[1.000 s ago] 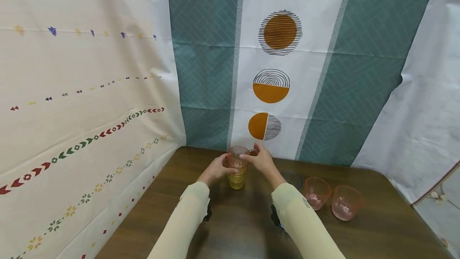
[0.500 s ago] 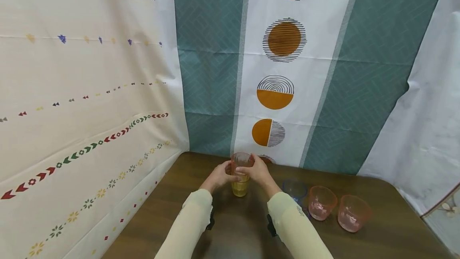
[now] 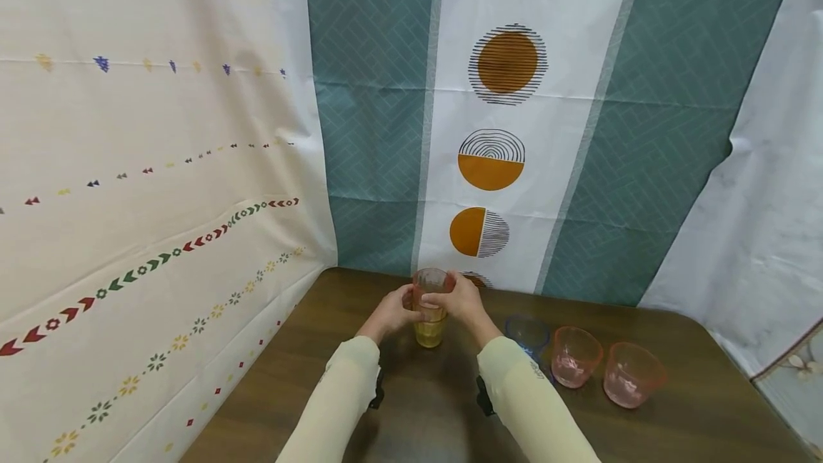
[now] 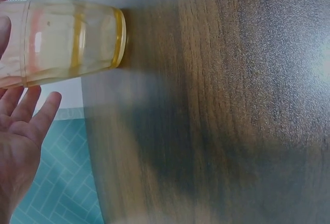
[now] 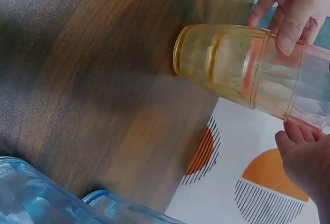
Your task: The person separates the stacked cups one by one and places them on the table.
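A stack of clear tumblers stands upright near the table's back edge, with a pink glass (image 3: 432, 279) nested in the top of yellow glass (image 3: 429, 334). My left hand (image 3: 390, 313) holds the stack from the left, its thumb across the front at the pink part. From the other side my right hand (image 3: 464, 303) grips the pink glass, thumb in front and fingers round the far side. The right wrist view shows the left thumb (image 5: 291, 35) pressed close to the seam between the yellow glass (image 5: 227, 61) and the pink one.
Right of my right forearm, a blue glass (image 3: 529, 334) stands partly hidden by the sleeve. Two pink glasses, one nearer (image 3: 576, 357) and one farther right (image 3: 633, 376), stand beside it. Patterned cloths (image 3: 373, 163) hang behind and left of the wooden table (image 3: 418, 406).
My right hand's raised fingers have come down round the pink glass. The right forearm has shifted left, uncovering more of the blue glass. The view has tilted slightly.
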The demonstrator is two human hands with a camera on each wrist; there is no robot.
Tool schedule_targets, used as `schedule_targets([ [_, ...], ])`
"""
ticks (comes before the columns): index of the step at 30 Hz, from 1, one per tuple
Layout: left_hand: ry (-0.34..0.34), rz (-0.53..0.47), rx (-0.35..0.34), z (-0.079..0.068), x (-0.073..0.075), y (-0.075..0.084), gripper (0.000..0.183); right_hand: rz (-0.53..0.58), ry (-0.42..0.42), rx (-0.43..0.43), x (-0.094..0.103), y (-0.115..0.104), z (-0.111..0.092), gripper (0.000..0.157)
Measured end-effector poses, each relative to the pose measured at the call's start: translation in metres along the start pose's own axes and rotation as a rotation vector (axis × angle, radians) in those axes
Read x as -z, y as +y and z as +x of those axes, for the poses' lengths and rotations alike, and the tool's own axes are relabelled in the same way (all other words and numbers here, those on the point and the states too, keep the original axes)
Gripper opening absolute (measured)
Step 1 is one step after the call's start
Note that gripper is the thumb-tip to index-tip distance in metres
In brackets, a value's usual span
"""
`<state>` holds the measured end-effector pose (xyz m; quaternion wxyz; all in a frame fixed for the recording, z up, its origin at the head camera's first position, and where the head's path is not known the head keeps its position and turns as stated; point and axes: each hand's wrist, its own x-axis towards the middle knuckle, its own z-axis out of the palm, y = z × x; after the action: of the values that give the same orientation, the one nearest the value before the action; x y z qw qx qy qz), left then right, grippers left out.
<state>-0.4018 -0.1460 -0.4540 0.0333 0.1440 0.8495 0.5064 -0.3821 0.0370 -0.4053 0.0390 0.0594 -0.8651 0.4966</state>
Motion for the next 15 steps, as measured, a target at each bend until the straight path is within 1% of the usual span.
schedule_targets([
  [4,0.000,0.004,-0.002,-0.001,-0.001,0.000,0.073,-0.014,0.037,0.006,0.001,0.001,0.000,0.056],
  [6,0.000,0.012,-0.004,-0.001,-0.001,0.000,0.073,-0.012,0.049,0.004,0.002,0.001,0.000,0.052],
  [8,0.001,0.018,0.002,-0.002,-0.002,-0.001,0.073,-0.003,0.058,0.008,0.003,-0.001,-0.001,0.057],
  [13,0.009,0.016,0.030,-0.002,-0.001,-0.003,0.072,0.086,0.060,0.009,0.006,-0.008,-0.001,0.082],
  [15,0.007,0.007,0.031,-0.001,-0.001,-0.004,0.073,0.117,0.054,-0.003,0.008,-0.012,0.000,0.084],
])
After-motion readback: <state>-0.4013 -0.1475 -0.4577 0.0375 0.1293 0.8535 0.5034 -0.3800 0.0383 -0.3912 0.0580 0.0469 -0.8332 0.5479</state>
